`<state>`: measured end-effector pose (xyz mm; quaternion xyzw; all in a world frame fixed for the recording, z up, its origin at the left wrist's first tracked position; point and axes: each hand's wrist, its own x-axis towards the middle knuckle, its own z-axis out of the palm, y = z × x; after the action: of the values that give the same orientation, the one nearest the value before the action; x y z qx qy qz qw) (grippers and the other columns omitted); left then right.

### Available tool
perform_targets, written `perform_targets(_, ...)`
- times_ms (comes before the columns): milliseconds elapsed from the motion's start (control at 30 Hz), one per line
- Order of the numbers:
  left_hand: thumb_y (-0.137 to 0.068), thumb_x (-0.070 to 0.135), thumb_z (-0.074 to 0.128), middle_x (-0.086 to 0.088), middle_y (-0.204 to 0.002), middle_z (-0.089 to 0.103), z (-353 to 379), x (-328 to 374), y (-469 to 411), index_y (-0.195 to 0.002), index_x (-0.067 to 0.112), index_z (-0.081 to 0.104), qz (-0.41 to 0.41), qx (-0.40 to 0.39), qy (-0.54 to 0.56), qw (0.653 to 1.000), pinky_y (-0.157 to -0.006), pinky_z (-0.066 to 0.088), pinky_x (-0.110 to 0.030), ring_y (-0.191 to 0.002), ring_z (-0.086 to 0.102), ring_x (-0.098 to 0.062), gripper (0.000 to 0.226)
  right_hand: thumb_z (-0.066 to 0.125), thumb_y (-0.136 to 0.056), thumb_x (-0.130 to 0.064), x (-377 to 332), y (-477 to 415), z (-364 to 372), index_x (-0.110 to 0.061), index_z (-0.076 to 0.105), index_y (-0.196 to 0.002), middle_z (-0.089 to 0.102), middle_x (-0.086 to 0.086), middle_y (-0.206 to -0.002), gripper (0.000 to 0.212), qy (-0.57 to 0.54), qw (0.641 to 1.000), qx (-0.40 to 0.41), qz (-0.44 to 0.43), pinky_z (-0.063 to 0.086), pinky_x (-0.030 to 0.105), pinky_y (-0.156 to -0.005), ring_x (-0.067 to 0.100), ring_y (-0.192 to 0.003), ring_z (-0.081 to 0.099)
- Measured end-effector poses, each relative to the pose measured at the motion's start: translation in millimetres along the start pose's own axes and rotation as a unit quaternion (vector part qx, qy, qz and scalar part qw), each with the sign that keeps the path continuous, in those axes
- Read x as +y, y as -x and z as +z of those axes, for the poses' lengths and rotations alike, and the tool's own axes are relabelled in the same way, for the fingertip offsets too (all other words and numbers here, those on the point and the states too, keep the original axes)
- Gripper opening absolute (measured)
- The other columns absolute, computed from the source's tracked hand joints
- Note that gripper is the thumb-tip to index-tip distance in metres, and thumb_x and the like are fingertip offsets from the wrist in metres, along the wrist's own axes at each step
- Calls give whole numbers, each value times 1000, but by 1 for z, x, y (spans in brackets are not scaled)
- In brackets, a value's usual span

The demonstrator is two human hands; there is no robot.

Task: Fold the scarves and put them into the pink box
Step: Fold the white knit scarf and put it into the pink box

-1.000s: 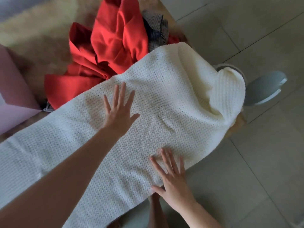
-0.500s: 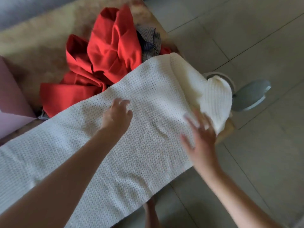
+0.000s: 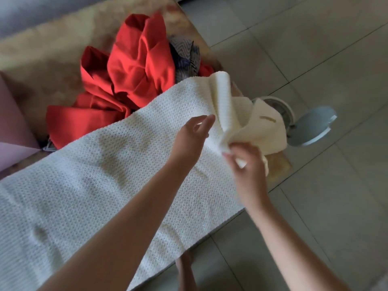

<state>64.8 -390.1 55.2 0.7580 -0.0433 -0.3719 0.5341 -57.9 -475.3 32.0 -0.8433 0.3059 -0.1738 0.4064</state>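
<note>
Your right hand (image 3: 245, 162) has gone from pressing flat at the near edge to reaching out for the far end, and now it has it: thumb and fingers are pinched on the end of the white scarf (image 3: 105, 175) at right of centre, and that end is up off the table (image 3: 52, 55), bunched and creased above your knuckles. Your left hand (image 3: 191, 137) has left its smoothing spot and slid right too. Its fingers are out straight and close together, holding nothing, just beside the lifted fold; whether they touch the knit below, I cannot tell through the blur.

So the smoothing looks done and the first fold is starting. By my reading, you mean to carry that end back across the frame toward the lower left, with the left hand marking the crease.

As for the rest of the scarf, it lies flat in a long band from lower left to centre. Above it, the red scarf (image 3: 130, 76) sits crumpled with a patterned scarf (image 3: 184, 57) behind, both unfolded. At the left edge waits the pink box (image 3: 12, 131), well apart from your hands, and most of the job is ahead.
</note>
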Motion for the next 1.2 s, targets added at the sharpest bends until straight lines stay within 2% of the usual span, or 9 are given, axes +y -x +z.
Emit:
perform_targets(133,-79,54,64,1,-112,66,-1,-17,6,-127,22,54,-59,-20,-15,998,-96,47,-38,-105,61,-13,58,67,-82,-20,4,68,29,-17,69,-86,62,-7,-97,6,68,990,-95,-82,41,50,-97,14,-103,55)
perform_targets(233,-74,46,73,9,-99,67,1,-27,9,-124,25,57,-57,-64,-53,995,-81,45,-19,-97,61,-6,56,55,-88,-24,7,86,39,-20,69,-96,62,-6,-105,17,81,988,-108,-69,41,49,-99,14,-108,54)
perform_targets(433,-79,33,73,9,-92,64,8,-43,0,-111,27,64,15,-45,-215,975,-70,47,-19,-84,61,-7,33,56,-88,-19,6,89,37,-17,68,-107,67,-8,-108,23,52,991,-118,-37,51,38,-90,7,-104,58)
perform_targets(600,-87,17,61,5,-90,67,8,-44,-5,-100,17,66,40,-10,-166,985,-56,41,-10,-74,59,-11,15,55,-93,-12,0,47,-2,-18,67,-102,68,-9,-91,16,-8,997,-17,73,51,25,-66,8,-75,63)
perform_targets(767,-87,4,56,0,-91,64,-5,-58,9,-105,18,56,-21,-130,-136,982,-72,50,-31,-79,62,-21,23,56,-92,-37,10,-53,-22,-21,46,-136,52,-7,-134,49,-3,982,-43,185,42,24,-98,8,-118,51)
perform_targets(867,-85,3,61,2,-95,65,-10,-65,20,-110,13,57,-28,-228,-169,958,-78,51,-23,-90,64,-19,27,70,-80,-46,16,-78,-4,-15,42,-138,60,-1,-123,71,-41,952,-101,287,44,27,-87,15,-110,57)
perform_targets(967,-85,2,60,1,-106,65,-16,-72,24,-116,10,60,-31,-262,-189,946,-74,43,-10,-93,60,-6,31,69,-78,-18,22,-61,22,-8,59,-85,64,4,-80,16,69,960,-129,238,47,31,-56,22,-70,61)
perform_targets(1033,-88,9,57,4,-103,65,-21,-71,23,-117,11,61,-28,-264,-199,943,-70,41,-7,-85,59,1,29,62,-83,-13,27,-45,25,-6,55,-67,56,5,-63,18,63,971,-110,201,40,32,-52,20,-57,51)
perform_targets(1200,-91,34,55,-2,-107,69,-26,-58,11,-128,13,51,-70,-95,62,991,-76,51,-22,-94,66,-11,42,64,-86,-15,6,-7,5,-10,66,-93,64,-3,-77,9,-52,974,-175,137,43,15,-58,5,-65,56)
